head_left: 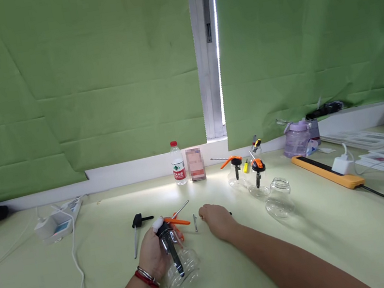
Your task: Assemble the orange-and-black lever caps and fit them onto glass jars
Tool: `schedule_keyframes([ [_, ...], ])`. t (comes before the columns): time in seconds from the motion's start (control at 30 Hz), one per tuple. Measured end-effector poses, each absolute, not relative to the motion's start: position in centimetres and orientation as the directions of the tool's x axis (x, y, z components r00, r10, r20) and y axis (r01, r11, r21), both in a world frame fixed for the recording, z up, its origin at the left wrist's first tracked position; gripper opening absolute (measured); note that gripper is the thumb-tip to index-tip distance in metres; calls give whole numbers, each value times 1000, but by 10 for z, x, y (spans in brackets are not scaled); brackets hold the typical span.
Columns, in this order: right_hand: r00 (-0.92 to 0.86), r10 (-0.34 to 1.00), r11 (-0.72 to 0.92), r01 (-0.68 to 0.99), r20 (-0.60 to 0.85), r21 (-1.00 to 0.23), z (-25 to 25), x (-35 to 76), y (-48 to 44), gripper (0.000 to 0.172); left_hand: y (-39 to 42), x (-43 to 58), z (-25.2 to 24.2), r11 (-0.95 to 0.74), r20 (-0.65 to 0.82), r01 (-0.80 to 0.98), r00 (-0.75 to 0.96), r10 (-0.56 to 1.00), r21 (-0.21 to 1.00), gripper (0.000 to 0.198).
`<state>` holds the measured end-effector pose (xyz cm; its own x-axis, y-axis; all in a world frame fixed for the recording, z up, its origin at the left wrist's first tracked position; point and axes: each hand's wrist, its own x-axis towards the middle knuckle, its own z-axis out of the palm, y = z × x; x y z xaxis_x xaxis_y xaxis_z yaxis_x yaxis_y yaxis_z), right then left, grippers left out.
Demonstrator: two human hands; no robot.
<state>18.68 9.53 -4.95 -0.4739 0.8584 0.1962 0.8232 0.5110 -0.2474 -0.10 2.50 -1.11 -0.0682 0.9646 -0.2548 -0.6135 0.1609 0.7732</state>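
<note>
My left hand (pixel 152 254) is wrapped round the neck of a clear bottle (pixel 188 267), which tilts over the table. Its trigger top has a black body, an orange lever (pixel 177 221), a thin metal spout (pixel 181 208) and a black tube (pixel 175 257) inside the bottle. My right hand (pixel 216 219) rests low at the tabletop with its fingers pinched together; whatever they hold is hidden. Beside those fingers lies a small metal pin (pixel 195 223). A dark tip (pixel 230 213) shows behind the right hand. Left of the bottle is a black part with a metal rod (pixel 137 221).
Two similar bottles with orange levers (pixel 235 171) (pixel 258 179) and an uncapped clear jar (pixel 279 198) stand right. Behind are a yellow-handled tool (pixel 246 166), a red-capped water bottle (pixel 178 166) and a box (pixel 196 164). Power strips (pixel 324 173) (pixel 61 222) with cables lie at both sides.
</note>
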Motion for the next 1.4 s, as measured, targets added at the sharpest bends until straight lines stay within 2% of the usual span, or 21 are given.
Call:
schedule_keyframes([
  [0.3,-360,886,458,780,293,-427,-34,233,104,21,22,-1,-8,155,-255,-590,-89,963,792,20],
  [0.5,-465,847,528,686,257,-501,-36,264,102,26,25,-2,-12,122,-189,-567,-61,980,815,17],
  [0.67,-545,796,595,621,263,-510,-40,267,101,27,27,-4,-16,130,-189,-564,-48,981,816,19],
  [0.9,-433,855,518,671,286,-531,-48,271,111,26,25,-2,-17,130,-176,-562,-28,984,817,20],
  [1.1,-381,875,485,696,299,-530,-50,272,113,24,22,4,-14,151,-222,-570,-57,973,808,16],
  [1.27,-319,870,487,683,377,-545,-36,266,100,26,19,12,-8,116,-192,-519,-95,977,847,18],
  [1.33,-297,872,486,611,389,-624,-28,258,85,27,16,15,-6,86,-156,-496,-102,982,864,22],
  [1.4,-357,897,405,436,259,-804,-21,246,64,39,12,18,-5,45,-114,-487,-115,987,872,25],
])
